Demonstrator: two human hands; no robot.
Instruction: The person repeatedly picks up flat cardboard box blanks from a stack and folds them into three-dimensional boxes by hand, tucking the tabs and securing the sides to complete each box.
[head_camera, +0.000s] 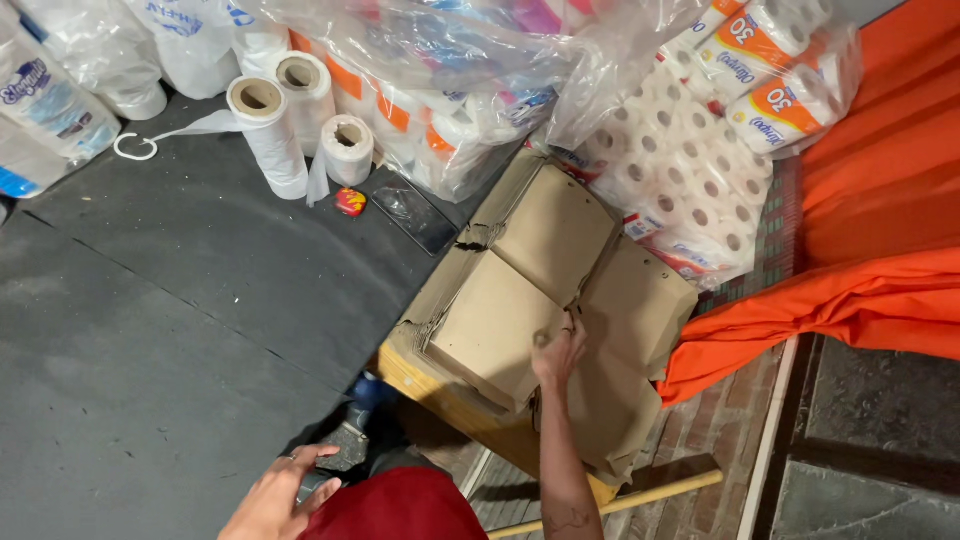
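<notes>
R hand (560, 352) – gripping cardboard (520, 300) edge | L hand (275, 497) – open, empty

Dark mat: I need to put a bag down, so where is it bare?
The dark mat is bare between the plastic rolls, the cardboard and the left hand. It is crowded along the top with tissue packs.
</notes>
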